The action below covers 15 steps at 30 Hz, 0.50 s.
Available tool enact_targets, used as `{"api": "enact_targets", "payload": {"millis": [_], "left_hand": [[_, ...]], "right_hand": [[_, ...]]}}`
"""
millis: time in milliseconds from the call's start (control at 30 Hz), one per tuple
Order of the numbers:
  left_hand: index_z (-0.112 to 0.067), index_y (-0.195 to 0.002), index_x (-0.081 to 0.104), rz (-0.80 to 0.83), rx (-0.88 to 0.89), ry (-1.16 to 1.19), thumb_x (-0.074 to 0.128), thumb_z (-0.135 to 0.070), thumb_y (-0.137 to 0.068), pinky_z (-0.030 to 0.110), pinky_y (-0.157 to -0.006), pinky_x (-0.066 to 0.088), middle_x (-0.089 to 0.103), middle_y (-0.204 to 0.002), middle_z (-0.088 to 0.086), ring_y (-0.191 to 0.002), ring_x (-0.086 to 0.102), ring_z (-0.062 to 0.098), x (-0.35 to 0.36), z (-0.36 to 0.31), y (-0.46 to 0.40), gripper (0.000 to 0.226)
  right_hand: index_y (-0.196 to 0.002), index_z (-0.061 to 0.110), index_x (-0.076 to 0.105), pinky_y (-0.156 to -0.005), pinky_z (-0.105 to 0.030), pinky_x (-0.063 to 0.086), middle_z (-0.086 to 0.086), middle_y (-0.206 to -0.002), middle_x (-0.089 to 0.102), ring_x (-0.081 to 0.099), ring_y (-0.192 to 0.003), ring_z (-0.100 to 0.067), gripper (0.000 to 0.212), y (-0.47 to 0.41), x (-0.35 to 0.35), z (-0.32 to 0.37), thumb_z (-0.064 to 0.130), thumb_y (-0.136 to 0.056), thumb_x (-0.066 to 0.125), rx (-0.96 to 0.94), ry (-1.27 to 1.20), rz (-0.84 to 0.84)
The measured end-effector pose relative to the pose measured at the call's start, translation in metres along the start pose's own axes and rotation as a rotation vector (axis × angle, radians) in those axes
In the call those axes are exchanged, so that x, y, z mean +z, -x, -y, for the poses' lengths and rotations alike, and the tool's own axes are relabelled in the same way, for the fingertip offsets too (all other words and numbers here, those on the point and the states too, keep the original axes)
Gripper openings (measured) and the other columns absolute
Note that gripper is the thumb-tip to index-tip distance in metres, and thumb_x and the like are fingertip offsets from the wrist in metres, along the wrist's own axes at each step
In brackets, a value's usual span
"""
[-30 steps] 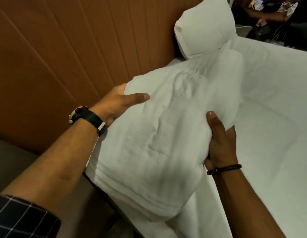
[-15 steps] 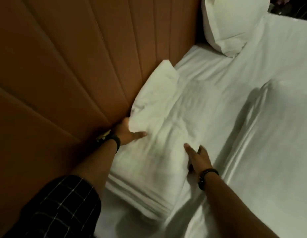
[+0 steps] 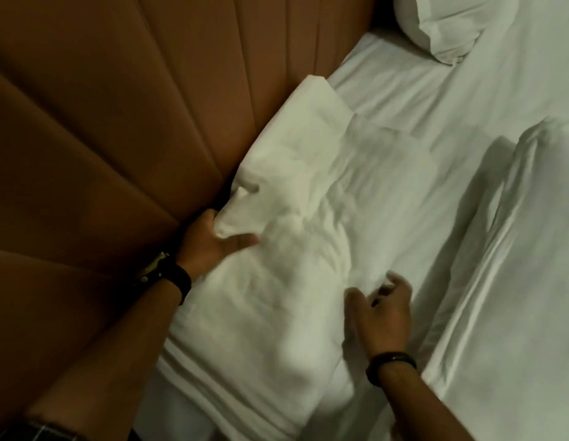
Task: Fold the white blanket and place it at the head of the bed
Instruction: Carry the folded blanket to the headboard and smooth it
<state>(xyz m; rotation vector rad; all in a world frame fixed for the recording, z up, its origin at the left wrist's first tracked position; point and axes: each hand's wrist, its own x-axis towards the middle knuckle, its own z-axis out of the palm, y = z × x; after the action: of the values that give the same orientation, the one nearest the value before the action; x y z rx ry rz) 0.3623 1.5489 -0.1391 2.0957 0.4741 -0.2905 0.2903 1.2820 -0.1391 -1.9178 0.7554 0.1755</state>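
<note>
The folded white blanket lies on the bed against the brown padded headboard. On top of it at the far end rests a white pillow. My left hand, with a black watch on the wrist, is tucked at the blanket's left edge by the headboard, thumb on the cloth and fingers under a corner of the pillow. At the blanket's right edge my right hand has its fingers curled against the cloth; whether they pinch it I cannot tell.
A second white pillow lies at the top right against the headboard. A raised fold of white bedding runs down the right side. The headboard closes off the left.
The blanket has come down from the air onto the bed against the headboard. Both hands have stayed at its sides, the right one now loosened and slightly drawn back.
</note>
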Motion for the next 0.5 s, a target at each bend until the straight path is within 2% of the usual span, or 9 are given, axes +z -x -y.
{"api": "enact_targets", "payload": {"millis": [67,100,133,167,233,300,367,433,500], "left_hand": [[-0.006,-0.113,0.059,-0.193,-0.008,-0.092,0.076,-0.073,-0.055,0.035,-0.075,0.052,0.068,-0.108,0.009,-0.096,0.066,0.028,0.004,0.004,0.013,0.09],[-0.004,-0.12,0.057,-0.285,0.012,-0.185,0.065,-0.085,-0.055,0.04,-0.081,0.052,0.066,-0.115,0.016,-0.103,0.064,0.034,0.009,0.007,0.021,0.103],[-0.004,-0.131,0.053,-0.35,0.049,-0.307,0.053,-0.089,-0.06,0.047,-0.088,0.05,0.06,-0.126,0.023,-0.113,0.059,0.04,0.017,0.01,0.032,0.111],[-0.005,-0.142,0.046,-0.391,0.115,-0.45,0.047,-0.086,-0.068,0.052,-0.096,0.045,0.052,-0.138,0.026,-0.123,0.052,0.044,0.024,0.011,0.044,0.109],[-0.011,-0.152,0.035,-0.366,0.28,-0.691,0.041,-0.079,-0.079,0.057,-0.106,0.034,0.037,-0.154,0.024,-0.139,0.037,0.044,0.039,0.019,0.063,0.1],[-0.019,-0.156,0.028,-0.28,0.339,-0.794,0.034,-0.084,-0.08,0.056,-0.113,0.025,0.024,-0.162,0.017,-0.147,0.025,0.04,0.041,0.037,0.064,0.1],[-0.022,-0.158,0.02,-0.248,0.324,-0.8,0.029,-0.088,-0.079,0.054,-0.115,0.023,0.018,-0.164,0.014,-0.149,0.021,0.036,0.032,0.055,0.052,0.103],[-0.021,-0.158,0.019,-0.244,0.32,-0.815,0.028,-0.087,-0.079,0.052,-0.115,0.024,0.018,-0.164,0.014,-0.15,0.02,0.035,0.028,0.061,0.046,0.103],[-0.019,-0.158,0.021,-0.263,0.339,-0.818,0.029,-0.086,-0.08,0.05,-0.115,0.022,0.02,-0.164,0.014,-0.15,0.021,0.034,0.032,0.06,0.046,0.103]], "right_hand": [[-0.139,0.003,0.041,-0.108,-0.04,0.038,-0.017,-0.133,0.05,0.045,-0.125,-0.029,0.068,-0.013,0.005,0.033,0.017,-0.081,0.071,-0.494,0.171,-0.15],[-0.139,0.002,0.043,-0.112,-0.04,0.034,-0.017,-0.136,0.05,0.042,-0.13,-0.03,0.063,-0.02,0.015,0.057,0.019,-0.083,0.067,-0.756,0.198,-0.123],[-0.136,0.002,0.048,-0.114,-0.041,0.031,-0.018,-0.136,0.052,0.042,-0.132,-0.033,0.055,-0.027,0.028,0.083,0.02,-0.086,0.062,-0.987,0.217,-0.029],[-0.133,0.004,0.053,-0.114,-0.044,0.031,-0.017,-0.135,0.056,0.044,-0.133,-0.036,0.048,-0.037,0.046,0.106,0.021,-0.088,0.057,-1.177,0.261,0.087],[-0.133,0.011,0.058,-0.111,-0.049,0.03,-0.014,-0.136,0.058,0.044,-0.134,-0.036,0.046,-0.069,0.087,0.137,0.03,-0.092,0.045,-1.433,0.498,0.321],[-0.144,0.023,0.044,-0.114,-0.06,0.017,-0.004,-0.152,0.043,0.029,-0.145,-0.029,0.067,-0.119,0.114,0.141,0.056,-0.093,0.019,-1.428,0.969,0.486],[-0.154,0.03,0.017,-0.115,-0.062,0.003,0.006,-0.163,0.015,0.007,-0.151,-0.022,0.099,-0.174,0.118,0.133,0.084,-0.075,-0.01,-1.207,1.229,0.429],[-0.154,0.034,-0.001,-0.114,-0.063,-0.006,0.01,-0.164,-0.007,-0.008,-0.15,-0.021,0.104,-0.211,0.117,0.131,0.091,-0.067,-0.009,-0.944,1.212,0.256],[-0.152,0.038,-0.01,-0.111,-0.065,-0.01,0.01,-0.162,-0.017,-0.015,-0.149,-0.025,0.099,-0.22,0.113,0.136,0.092,-0.069,0.0,-0.776,1.186,0.195]]}}
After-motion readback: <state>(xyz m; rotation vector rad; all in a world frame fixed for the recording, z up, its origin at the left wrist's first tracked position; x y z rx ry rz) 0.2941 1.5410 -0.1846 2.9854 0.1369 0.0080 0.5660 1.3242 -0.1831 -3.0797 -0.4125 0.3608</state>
